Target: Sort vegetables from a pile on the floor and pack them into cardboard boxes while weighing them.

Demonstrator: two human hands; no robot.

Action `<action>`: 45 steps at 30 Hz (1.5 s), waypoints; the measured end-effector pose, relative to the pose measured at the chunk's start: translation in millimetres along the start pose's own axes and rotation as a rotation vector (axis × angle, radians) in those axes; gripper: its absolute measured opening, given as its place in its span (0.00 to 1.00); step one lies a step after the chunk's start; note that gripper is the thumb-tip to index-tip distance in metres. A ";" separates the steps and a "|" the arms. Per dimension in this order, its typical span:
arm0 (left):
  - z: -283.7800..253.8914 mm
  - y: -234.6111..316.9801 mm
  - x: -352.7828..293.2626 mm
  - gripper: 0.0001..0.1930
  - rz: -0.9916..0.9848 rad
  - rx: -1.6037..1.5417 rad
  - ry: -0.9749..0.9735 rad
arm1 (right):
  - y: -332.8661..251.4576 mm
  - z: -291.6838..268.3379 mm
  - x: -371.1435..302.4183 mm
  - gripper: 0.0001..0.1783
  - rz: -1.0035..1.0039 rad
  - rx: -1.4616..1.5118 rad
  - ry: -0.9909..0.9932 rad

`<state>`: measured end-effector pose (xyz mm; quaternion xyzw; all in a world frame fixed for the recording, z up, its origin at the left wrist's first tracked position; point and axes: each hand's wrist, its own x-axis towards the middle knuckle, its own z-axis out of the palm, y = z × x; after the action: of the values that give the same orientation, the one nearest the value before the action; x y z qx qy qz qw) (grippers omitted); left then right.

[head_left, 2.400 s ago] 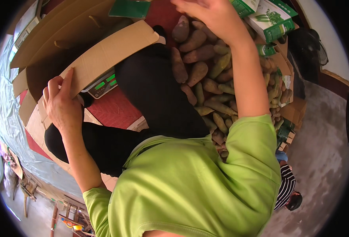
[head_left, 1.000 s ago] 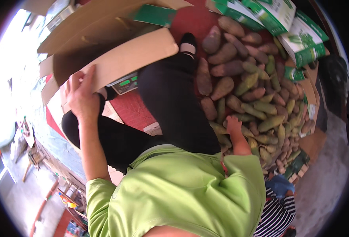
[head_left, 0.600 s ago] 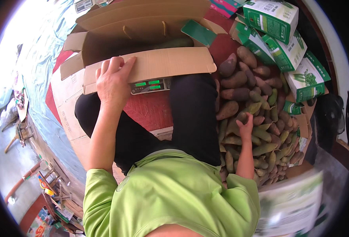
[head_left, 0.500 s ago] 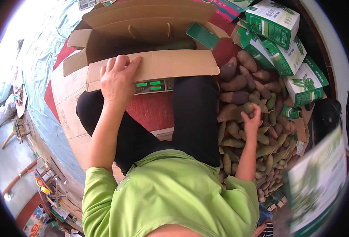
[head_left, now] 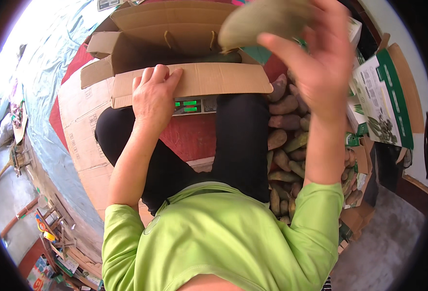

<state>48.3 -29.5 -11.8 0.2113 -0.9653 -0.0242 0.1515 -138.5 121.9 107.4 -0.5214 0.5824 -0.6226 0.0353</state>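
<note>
My left hand (head_left: 154, 99) presses on the near flap (head_left: 223, 80) of an open brown cardboard box (head_left: 151, 46), fingers bent over its top edge and thumb lying along it. Raised over the box's right end, my right hand (head_left: 323, 60) grips a large greenish-brown tuber (head_left: 262, 24), blurred by motion. Some of its fingers are hidden behind the tuber. Deep in the box, another tuber (head_left: 228, 56) shows partly; the flap covers the rest. Below the flap, a scale's panel (head_left: 193, 106) shows lit green digits.
On my right lies a heap of reddish and greenish tubers (head_left: 284, 121), partly behind my right arm. White and green printed cartons (head_left: 381, 102) stand beyond it. Flattened cardboard (head_left: 85, 131) and a blue sheet (head_left: 44, 92) cover the ground on my left.
My right hand has risen from the heap, bringing a tuber up toward the box. The left hand stays on the flap. A carton at the right edge has swung from lower right to farther back.
</note>
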 end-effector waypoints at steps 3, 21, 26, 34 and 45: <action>2.1 -1.4 0.1 0.20 0.018 0.009 0.016 | 39.2 44.8 24.3 0.26 -0.195 -0.177 -0.182; 3.3 -0.2 4.4 0.28 0.013 0.051 -0.034 | 62.6 -86.5 -159.0 0.14 0.639 -0.252 0.234; 6.2 1.2 4.7 0.30 -0.003 0.049 -0.045 | 64.2 -137.8 -283.5 0.11 0.968 -0.439 0.514; 5.2 6.4 4.5 0.34 -0.038 0.048 -0.058 | 94.7 -141.0 -436.0 0.14 1.207 -0.255 1.185; 8.9 8.6 4.8 0.33 -0.056 0.059 -0.040 | 177.9 -132.4 -407.7 0.51 1.271 -1.306 0.685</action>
<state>38.0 -23.9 -17.9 0.2419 -0.9622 -0.0040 0.1249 -145.2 421.9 -246.7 0.1824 0.9647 -0.1598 -0.1027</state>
